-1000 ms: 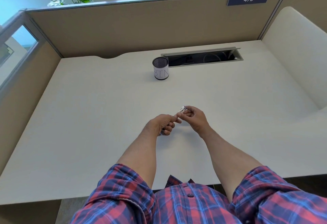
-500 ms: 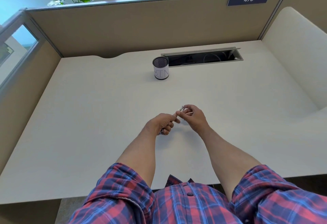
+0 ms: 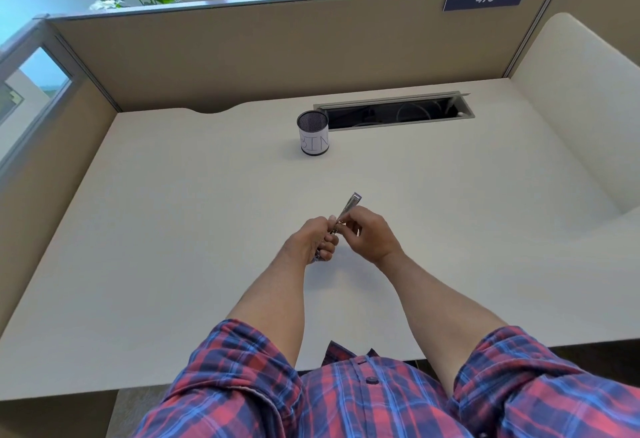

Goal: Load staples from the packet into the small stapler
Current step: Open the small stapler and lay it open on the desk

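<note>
Gripping with both hands above the table (image 3: 173, 230), I am working on the small stapler (image 3: 349, 207). My left hand (image 3: 313, 240) is curling its fingers round the stapler's lower body, most of which is hidden inside the fist. My right hand (image 3: 372, 235) is pinching the silver upper arm, which is sticking up and away from me, tilted to the right. Whether a strip of staples is already in the channel, I cannot tell; the parts are too small here. No staple packet is showing on the table; only a mesh cup marked BIN (image 3: 312, 133) is standing well beyond my hands, beside the cable slot (image 3: 394, 112). As a judgement, the risk is a slip: with both hands crowding one small spring-loaded piece, the arm could snap down on a fingertip, or a strip could jam crooked. Compared with half a second ago, far more of the silver arm is now projecting above my fingers.
</note>
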The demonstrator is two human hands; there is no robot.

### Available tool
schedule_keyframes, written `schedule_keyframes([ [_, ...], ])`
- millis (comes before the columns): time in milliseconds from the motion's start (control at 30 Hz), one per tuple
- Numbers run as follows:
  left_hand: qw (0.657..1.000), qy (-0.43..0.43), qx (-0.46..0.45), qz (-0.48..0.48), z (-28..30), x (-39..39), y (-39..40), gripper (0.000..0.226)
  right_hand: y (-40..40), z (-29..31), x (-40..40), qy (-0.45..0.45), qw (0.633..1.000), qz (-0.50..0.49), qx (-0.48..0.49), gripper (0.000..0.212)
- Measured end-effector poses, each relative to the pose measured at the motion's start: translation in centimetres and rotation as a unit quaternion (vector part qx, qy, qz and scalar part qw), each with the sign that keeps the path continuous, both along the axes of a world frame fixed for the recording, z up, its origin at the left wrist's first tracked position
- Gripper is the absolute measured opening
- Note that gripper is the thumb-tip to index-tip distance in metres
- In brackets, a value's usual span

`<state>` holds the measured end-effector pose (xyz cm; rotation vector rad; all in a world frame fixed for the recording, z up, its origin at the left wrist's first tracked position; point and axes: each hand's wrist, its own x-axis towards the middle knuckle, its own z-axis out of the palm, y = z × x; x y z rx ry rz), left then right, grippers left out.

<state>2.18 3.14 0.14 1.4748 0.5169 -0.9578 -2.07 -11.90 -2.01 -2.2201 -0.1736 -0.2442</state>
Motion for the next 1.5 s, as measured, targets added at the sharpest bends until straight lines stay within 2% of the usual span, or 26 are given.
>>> schedule_keyframes([
  [167,1.0,0.008,-0.022,0.017,-0.1,0.1,-0.2,0.037,0.1,0.1,-0.3,-0.096,0.987,0.043,-0.119,0.007],
  [267,0.999,0.006,-0.04,0.015,0.1,0.2,-0.2,0.038,0.0,0.2,-0.2,-0.113,0.986,0.038,-0.119,0.007],
  [400,0.998,-0.001,-0.065,-0.013,0.4,0.2,-0.1,0.034,-0.3,0.0,0.1,-0.08,0.994,-0.019,-0.069,0.001],
  [500,0.997,-0.001,-0.072,-0.023,0.4,0.0,0.1,0.026,-0.9,-0.3,0.2,-0.045,0.997,-0.033,-0.049,0.007],
  [700,0.997,-0.003,-0.077,0.001,0.1,-0.1,0.1,0.014,-0.8,-0.8,-0.1,-0.024,0.998,-0.056,0.01,0.009],
  [833,0.995,-0.005,-0.099,0.023,-0.1,0.1,0.0,0.014,-0.9,-0.5,0.2,-0.026,0.996,-0.069,0.045,0.009],
  [967,0.993,-0.002,-0.114,0.021,-0.1,0.0,0.3,0.013,-1.4,0.1,0.8,0.038,0.963,-0.178,0.196,0.018],
  [1033,0.992,-0.005,-0.123,0.008,-0.2,-0.1,0.5,0.012,-1.6,0.4,1.2,0.096,0.945,-0.165,0.265,0.029],
  [1133,0.99,-0.015,-0.142,-0.012,-0.2,-0.3,0.6,0.011,-1.4,0.5,1.7,0.131,0.922,-0.12,0.344,0.021],
  [1300,0.988,-0.039,-0.143,-0.04,-0.3,-0.3,0.9,0.015,-1.2,0.6,2.2,0.13,0.905,-0.13,0.384,0.015],
  [1500,0.994,-0.056,-0.076,-0.061,0.4,0.0,0.3,0.01,-0.8,1.0,2.4,0.129,0.907,-0.134,0.379,0.016],
])
